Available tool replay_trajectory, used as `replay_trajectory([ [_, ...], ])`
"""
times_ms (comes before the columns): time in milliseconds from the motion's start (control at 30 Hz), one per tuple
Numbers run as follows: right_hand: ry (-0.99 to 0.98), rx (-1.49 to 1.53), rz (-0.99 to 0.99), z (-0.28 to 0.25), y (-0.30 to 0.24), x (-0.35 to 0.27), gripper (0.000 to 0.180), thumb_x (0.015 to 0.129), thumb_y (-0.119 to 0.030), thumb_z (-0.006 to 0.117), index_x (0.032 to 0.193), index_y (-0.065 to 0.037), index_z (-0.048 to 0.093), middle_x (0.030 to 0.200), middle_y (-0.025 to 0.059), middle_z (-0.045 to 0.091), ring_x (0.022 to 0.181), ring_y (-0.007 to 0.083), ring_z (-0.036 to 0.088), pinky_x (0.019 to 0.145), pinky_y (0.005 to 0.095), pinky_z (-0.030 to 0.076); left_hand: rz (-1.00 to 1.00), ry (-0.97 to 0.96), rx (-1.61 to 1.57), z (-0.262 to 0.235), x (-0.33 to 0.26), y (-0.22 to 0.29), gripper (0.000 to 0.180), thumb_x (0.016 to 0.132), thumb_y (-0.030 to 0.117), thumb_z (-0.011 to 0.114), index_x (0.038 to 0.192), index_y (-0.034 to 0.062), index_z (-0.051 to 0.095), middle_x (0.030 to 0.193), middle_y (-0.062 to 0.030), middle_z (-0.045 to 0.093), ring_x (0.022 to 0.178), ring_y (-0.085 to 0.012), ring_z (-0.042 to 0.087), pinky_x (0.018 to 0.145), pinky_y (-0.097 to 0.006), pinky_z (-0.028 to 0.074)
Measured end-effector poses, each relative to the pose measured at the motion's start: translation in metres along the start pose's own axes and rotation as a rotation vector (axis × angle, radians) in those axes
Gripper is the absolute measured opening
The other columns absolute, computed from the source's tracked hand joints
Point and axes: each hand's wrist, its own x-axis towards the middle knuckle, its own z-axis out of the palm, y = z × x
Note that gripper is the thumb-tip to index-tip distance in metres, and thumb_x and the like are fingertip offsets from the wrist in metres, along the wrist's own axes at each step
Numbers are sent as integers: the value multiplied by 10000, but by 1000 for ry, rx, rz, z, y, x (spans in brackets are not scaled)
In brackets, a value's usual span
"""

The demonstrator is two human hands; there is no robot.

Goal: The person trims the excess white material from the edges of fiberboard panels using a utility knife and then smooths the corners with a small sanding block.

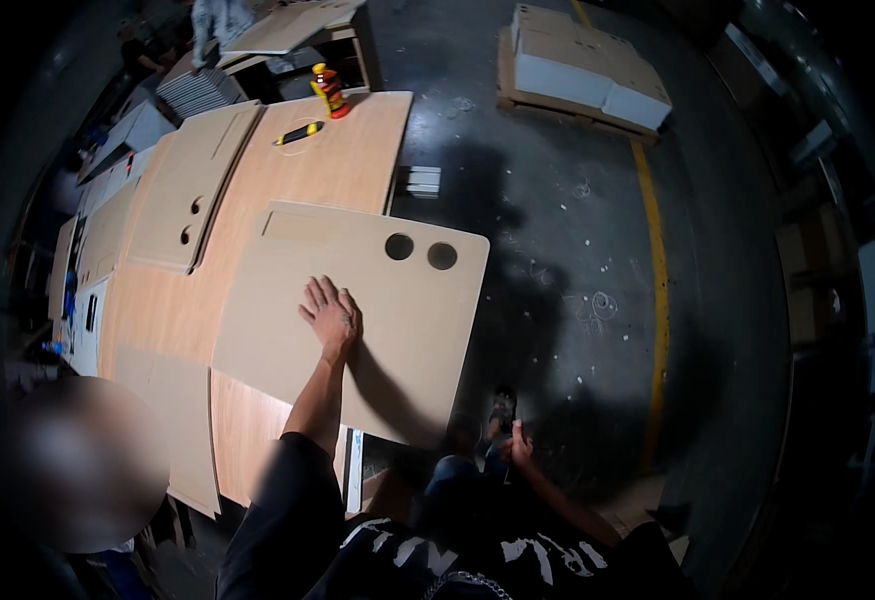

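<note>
My left hand (330,315) lies flat with fingers spread on a tan fibreboard panel (407,330). The panel has rounded corners, two round holes near its far right corner and a narrow slot-like strip at its far left. Its right side overhangs the wooden worktable (257,190). Down beside my legs, off the panel's near edge, is my right hand (519,447). Its fingers look curled with the thumb up; whatever lies inside them is hidden.
A similar panel stack (182,190) lies left on the table. Farther off are a yellow-and-black cutter (298,133) and a red-and-yellow bottle (328,92). Boards on a pallet (587,70) stand far right beyond a yellow floor line (656,280). A person (87,465) is close at left.
</note>
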Motion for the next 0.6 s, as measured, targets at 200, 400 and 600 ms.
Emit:
replay_trajectory([
  [200,-289,343,248,45,-87,42,304,923,-389,589,1063,-120,560,690,93,603,504,168,541,455,276,415,41,57,16,-5,-7,-7,582,989,375,318,1462,36,299,1536,-198,233,1428,-369,176,1114,-586,119],
  [400,-451,326,-254,98,-256,121,403,967,-206,530,1333,-104,396,776,93,621,578,166,594,535,289,478,5,27,15,-5,-2,9,584,992,384,341,1460,36,305,1535,-185,244,1427,-350,191,1123,-548,131],
  [600,-339,-304,-824,114,-323,168,308,1025,-240,366,1287,-82,395,786,91,621,544,153,568,555,315,471,-22,35,15,-4,-2,9,573,998,392,340,1457,48,318,1530,-180,257,1429,-337,194,1128,-538,136],
])
